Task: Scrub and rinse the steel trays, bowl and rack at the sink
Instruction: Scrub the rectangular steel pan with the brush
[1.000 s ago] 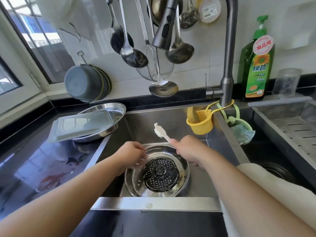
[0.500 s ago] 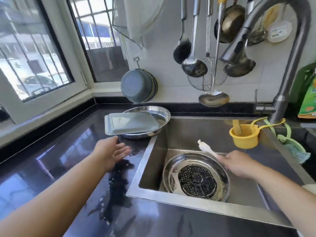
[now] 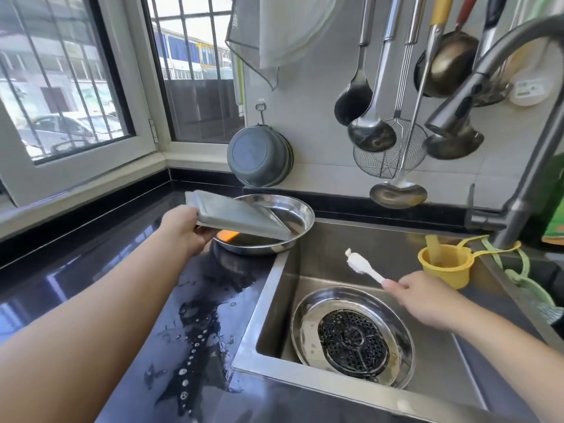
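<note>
Writing: none legible. A green bottle (image 3: 554, 206) shows at the far right edge with its label cut off; a white round tag (image 3: 531, 83) hangs on the wall behind the tap (image 3: 476, 87), its print too blurred to read.

My left hand (image 3: 183, 230) grips the near left edge of the flat grey rectangular tray (image 3: 235, 213), thumb on top and fingers curled beneath. The tray is tilted, left end raised, its right end resting inside the round steel bowl (image 3: 290, 215) on the black countertop (image 3: 91, 285) at the far left corner of the sink (image 3: 274, 300). Something orange (image 3: 227, 234) shows in the bowl under the lifted edge.

My right hand (image 3: 427, 300) is closed around the handle of the white brush (image 3: 361, 265), whose head points far-left above the basin. Below it, a round steel tray (image 3: 305, 325) lies flat on the sink floor with the perforated dark rack (image 3: 352, 340) inside it.

Change from half a second ago: my left hand was open above the countertop, short of the grey tray, which lay flat across the bowl; now it holds that tray and the left end is up. The brush grip and the round tray with rack are unchanged. Water splashes (image 3: 195, 325) lie on the countertop near the sink edge. A yellow cup (image 3: 445, 264) hangs at the right wall of the sink.
</note>
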Motion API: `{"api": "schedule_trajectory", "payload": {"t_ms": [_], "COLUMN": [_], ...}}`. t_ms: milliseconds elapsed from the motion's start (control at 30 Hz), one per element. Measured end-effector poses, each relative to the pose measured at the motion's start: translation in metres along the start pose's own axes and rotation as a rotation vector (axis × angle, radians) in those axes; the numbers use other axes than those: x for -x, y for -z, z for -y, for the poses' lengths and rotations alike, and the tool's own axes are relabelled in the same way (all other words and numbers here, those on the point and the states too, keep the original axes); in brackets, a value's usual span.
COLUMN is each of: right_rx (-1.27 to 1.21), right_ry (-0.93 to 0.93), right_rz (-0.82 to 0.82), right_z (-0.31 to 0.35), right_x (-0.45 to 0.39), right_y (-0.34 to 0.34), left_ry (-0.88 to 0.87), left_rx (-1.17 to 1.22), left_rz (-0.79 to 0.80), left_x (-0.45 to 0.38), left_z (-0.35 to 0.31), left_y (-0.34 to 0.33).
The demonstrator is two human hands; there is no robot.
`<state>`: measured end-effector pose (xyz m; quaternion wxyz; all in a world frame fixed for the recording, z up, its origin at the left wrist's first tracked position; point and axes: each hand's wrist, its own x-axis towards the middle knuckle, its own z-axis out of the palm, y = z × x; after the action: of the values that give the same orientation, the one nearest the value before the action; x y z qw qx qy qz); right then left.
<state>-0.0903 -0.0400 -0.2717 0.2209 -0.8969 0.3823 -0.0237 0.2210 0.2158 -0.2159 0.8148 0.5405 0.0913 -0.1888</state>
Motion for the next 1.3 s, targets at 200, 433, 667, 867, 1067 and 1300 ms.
{"api": "schedule_trajectory", "payload": {"t_ms": [200,433,667,867,1067,1300], "right_rx": [-0.253,-0.360,-0.417,-0.413,-0.413,-0.235], "right_ry": [-0.102,-0.133,-0.265,-0.188,-0.046,0.231], "right_rz": [-0.061,-0.142,-0.192,-0.150,-0.087,-0.174], "right_z": [-0.013,-0.035,-0.072,-0.057,-0.026,-0.027], "right_x": [0.018,0.043,0.059,0.042,0.011,0.013], "right_y": [0.014,0.052,0.073,0.059,0.038,0.014], "left_ry": [-0.060,-0.063,-0.129,-0.177,0.058,0.133], "left_rx": [0.097,0.087,-0.384,-0.564,-0.233,-0.136], "left_rz": [0.004,0.160,0.348,0.347,0.450,0.545], "left_x": [0.045,0.124,0.153,0.120,0.109,0.109], "left_z": [-0.002,-0.007,0.079,0.162,0.177,0.176], "left_y": [0.008,-0.016,-0.067,-0.094,-0.086,-0.092]}}
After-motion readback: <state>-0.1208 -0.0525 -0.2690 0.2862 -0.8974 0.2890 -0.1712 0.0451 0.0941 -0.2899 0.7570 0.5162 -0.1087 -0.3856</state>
